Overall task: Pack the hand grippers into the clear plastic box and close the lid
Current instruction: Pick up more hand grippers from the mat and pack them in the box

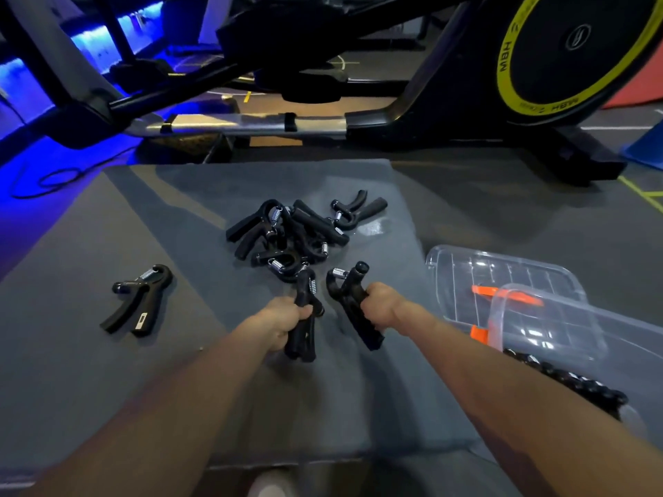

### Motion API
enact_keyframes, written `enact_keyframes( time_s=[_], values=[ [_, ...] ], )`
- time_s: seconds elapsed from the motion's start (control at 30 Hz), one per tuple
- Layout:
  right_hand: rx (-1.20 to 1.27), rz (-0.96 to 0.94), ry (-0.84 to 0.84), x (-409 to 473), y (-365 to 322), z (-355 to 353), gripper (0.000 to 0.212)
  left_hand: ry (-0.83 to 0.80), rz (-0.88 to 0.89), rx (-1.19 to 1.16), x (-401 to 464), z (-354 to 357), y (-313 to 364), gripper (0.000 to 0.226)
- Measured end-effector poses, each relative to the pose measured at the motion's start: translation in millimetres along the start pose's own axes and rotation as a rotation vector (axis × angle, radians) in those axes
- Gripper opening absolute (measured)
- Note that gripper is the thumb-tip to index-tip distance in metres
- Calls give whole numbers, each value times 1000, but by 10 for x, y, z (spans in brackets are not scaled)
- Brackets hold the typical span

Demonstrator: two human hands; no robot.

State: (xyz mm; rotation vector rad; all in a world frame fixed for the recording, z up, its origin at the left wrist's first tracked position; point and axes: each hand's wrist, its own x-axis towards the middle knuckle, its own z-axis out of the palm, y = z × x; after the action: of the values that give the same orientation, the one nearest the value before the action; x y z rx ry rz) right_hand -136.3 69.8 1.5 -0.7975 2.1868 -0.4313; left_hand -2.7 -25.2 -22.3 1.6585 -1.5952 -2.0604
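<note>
A pile of several black hand grippers point(297, 231) with steel springs lies in the middle of the grey mat point(107, 371). One more hand gripper point(138, 299) lies alone at the left. My left hand point(283, 319) grips a black hand gripper point(304, 328) by its handles, just in front of the pile. My right hand point(380, 305) grips another hand gripper point(349, 294) beside it. The clear plastic box point(559, 328) stands open at the right, with its lid point(502, 278) and orange latches point(502, 294) behind it.
A dark beaded or chain-like item point(567, 380) lies at the box's near side. Behind the mat stands an exercise machine with a steel rail point(244, 123) and a yellow-rimmed flywheel point(574, 48). Blue light falls on the floor at the left, where a cable point(46, 181) lies.
</note>
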Motion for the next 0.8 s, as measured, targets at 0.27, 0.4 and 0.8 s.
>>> enact_keyframes(
  time_s=[0.27, 0.4, 0.8],
  values=[
    [331, -96, -26, 183, -5, 86, 24, 65, 70, -100, 49, -67, 56, 18],
    [399, -86, 2, 192, -19, 58, 27, 73, 104, -194, -3, -44, 85, 15],
    [495, -211, 121, 10, -249, 161, 15, 0, 196, -433, -172, 262, 183, 29]
  ],
)
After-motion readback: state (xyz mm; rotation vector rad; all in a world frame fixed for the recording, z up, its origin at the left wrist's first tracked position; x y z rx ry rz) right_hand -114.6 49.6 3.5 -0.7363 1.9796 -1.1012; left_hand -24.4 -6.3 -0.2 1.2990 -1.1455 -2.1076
